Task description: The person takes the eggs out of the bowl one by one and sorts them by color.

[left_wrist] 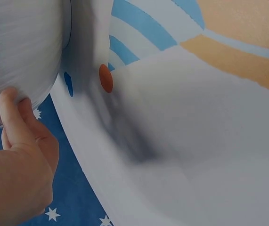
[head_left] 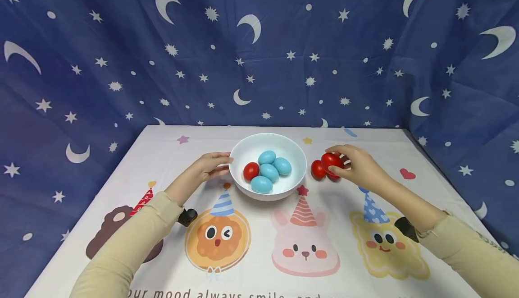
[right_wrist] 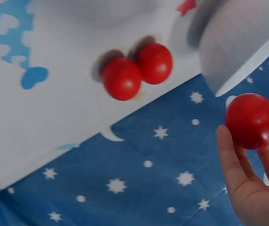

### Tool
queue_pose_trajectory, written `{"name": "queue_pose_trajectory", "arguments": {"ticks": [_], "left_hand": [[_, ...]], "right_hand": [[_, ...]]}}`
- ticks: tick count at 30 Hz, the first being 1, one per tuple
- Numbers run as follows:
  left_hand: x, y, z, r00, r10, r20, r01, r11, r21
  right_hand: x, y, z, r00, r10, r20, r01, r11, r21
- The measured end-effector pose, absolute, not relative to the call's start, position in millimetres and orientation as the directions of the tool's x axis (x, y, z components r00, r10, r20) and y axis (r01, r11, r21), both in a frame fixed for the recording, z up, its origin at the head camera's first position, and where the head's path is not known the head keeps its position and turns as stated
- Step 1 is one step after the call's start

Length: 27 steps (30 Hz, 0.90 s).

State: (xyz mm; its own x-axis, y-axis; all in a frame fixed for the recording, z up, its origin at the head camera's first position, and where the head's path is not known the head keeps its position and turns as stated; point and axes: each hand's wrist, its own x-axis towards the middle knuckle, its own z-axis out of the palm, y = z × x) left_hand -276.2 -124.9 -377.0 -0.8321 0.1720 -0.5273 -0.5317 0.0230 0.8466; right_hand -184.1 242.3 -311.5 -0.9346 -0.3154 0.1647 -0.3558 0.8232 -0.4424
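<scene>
A white bowl (head_left: 289, 185) holds one red egg (head_left: 251, 171) and several light blue eggs (head_left: 269, 172). At its left side, my left hand (head_left: 212, 163) grips the bowl near the rim, and the left wrist view shows fingertips against the outer wall. To the right of the bowl, my right hand (head_left: 358, 165) pinches another red egg (right_wrist: 250, 121) between fingertips and thumb, raised above the table. Two more red eggs lie side by side on the cloth beneath it, the left one (head_left: 318, 170) in plain sight, the other (right_wrist: 121, 79) partly hidden in the head view.
The table wears a white cloth (head_left: 259, 244) printed with cartoon faces in party hats. Behind it hangs a dark blue curtain (head_left: 279, 90) with moons and stars. A black wrist device (head_left: 187, 217) sits under the left sleeve, another (head_left: 407, 229) by the right.
</scene>
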Motion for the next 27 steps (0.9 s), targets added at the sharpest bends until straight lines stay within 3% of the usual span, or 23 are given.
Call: {"name": "queue_pose_trajectory", "arguments": {"ticks": [9, 27], "left_hand": [[-282, -129, -379, -0.829, 0.204, -0.520, -0.526, 0.030, 0.850], [-277, -124, -378, -0.824, 0.175, -0.539, -0.544, 0.018, 0.839]], "right_hand": [[-181, 260, -324, -0.953, -0.249, 0.171, -0.302, 0.814, -0.497], [-200, 297, -354, -0.981, -0.095, 0.170, -0.165, 0.866, -0.471]]}}
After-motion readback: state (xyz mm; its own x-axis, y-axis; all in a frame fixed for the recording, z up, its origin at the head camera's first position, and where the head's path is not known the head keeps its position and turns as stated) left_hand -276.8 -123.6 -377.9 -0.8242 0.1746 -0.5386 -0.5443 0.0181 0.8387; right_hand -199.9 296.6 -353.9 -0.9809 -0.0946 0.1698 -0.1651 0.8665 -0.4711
